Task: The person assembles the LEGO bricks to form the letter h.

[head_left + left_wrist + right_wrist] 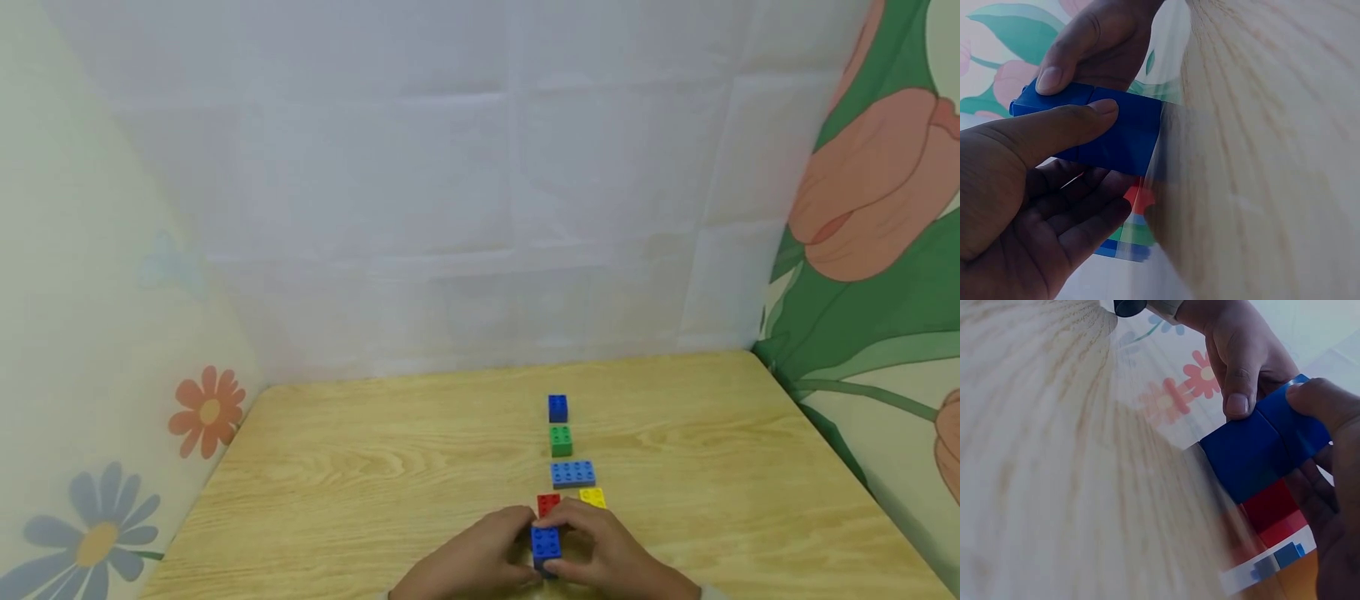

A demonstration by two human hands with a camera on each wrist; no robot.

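Observation:
Two blue toy building bricks stand stacked at the table's near side. The upper blue brick (pixel 546 542) shows its studs; the lower blue brick (pixel 1120 131) has its base at the tabletop. My left hand (pixel 480 552) pinches the lower one, thumb flat on the near side and fingers behind. With the thumb on its near face, my right hand (pixel 611 554) grips the upper one. Just behind the stack sits a red brick (pixel 1272 515), partly covered by the hands. A yellow brick (pixel 592 497) lies beyond the right hand's fingers.
Farther back, roughly in line, are a flat lighter-blue brick (pixel 573 473), a green brick (pixel 561 441) and another blue brick (pixel 557 408). The wooden table (pixel 360 475) meets a white sheet (pixel 450 208) behind, with flower-patterned panels at both sides.

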